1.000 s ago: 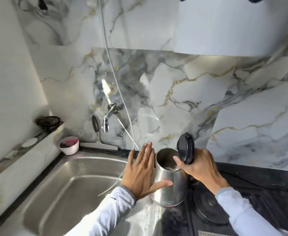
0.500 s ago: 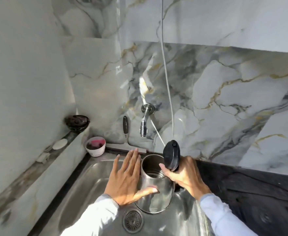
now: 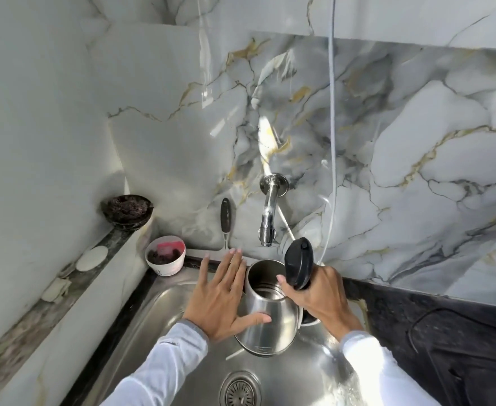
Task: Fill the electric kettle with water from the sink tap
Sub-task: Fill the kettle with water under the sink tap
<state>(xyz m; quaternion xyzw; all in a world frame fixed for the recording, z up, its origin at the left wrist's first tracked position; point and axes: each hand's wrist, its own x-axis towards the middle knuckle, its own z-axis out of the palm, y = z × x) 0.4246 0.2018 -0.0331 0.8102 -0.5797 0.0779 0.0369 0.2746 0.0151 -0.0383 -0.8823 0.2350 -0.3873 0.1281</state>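
A stainless steel electric kettle (image 3: pixel 273 323) hangs over the steel sink (image 3: pixel 153 317), its black lid (image 3: pixel 298 265) flipped up and its mouth open just below and in front of the chrome wall tap (image 3: pixel 268 218). My right hand (image 3: pixel 320 297) grips the kettle's handle on the right side. My left hand (image 3: pixel 223 297) lies flat against the kettle's left wall, fingers spread and thumb across the front. No water runs from the tap.
A white bowl (image 3: pixel 166 256) with dark and pink contents stands at the sink's back left corner. A dark bowl (image 3: pixel 128 210) sits on the ledge above it. A black-handled tool (image 3: pixel 226 221) leans on the marble wall. The drain (image 3: pixel 240 391) is below; black counter (image 3: pixel 446 332) lies right.
The kettle has travelled left from the counter to over the sink and now sits under the tap, both hands keeping their hold on it. The view has swung left and down.
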